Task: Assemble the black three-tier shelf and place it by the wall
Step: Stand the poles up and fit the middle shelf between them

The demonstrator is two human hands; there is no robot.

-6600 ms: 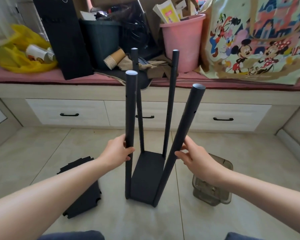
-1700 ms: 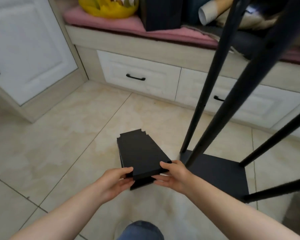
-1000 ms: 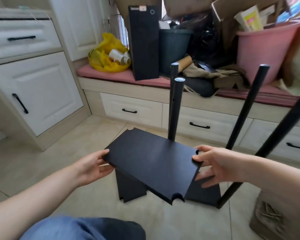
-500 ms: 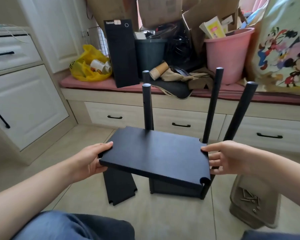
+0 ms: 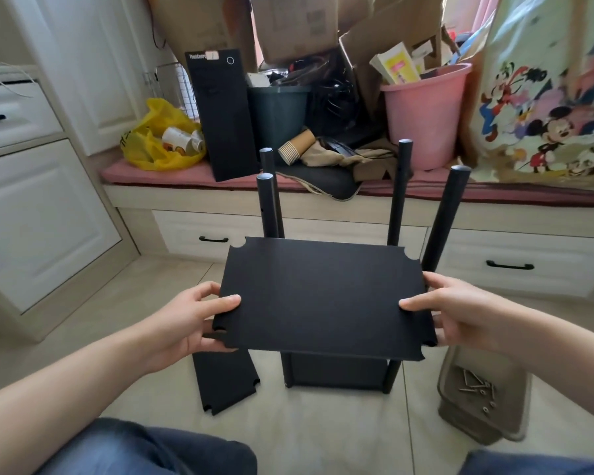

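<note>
I hold a black shelf board (image 5: 323, 296) with notched corners level in the air, in front of the frame's poles. My left hand (image 5: 192, 317) grips its left edge, thumb on top. My right hand (image 5: 460, 310) grips its right edge the same way. Behind and below stands the partly built shelf: a black bottom tier (image 5: 336, 371) on the floor with several upright black poles (image 5: 443, 217) rising from its corners. A second loose black board (image 5: 225, 378) lies flat on the tiles to the left of the frame.
A clear plastic tub with screws (image 5: 477, 395) sits on the floor at the right. Behind runs a window bench with drawers (image 5: 213, 234), piled with a pink bucket (image 5: 426, 111), a black tower case (image 5: 223, 114), a yellow bag (image 5: 158, 138) and cardboard boxes. White cabinets (image 5: 38, 217) stand at the left.
The board has come up from tilted to level and nearer to me, square to the poles. Both hands shifted to grip its short edges with thumbs on top.
</note>
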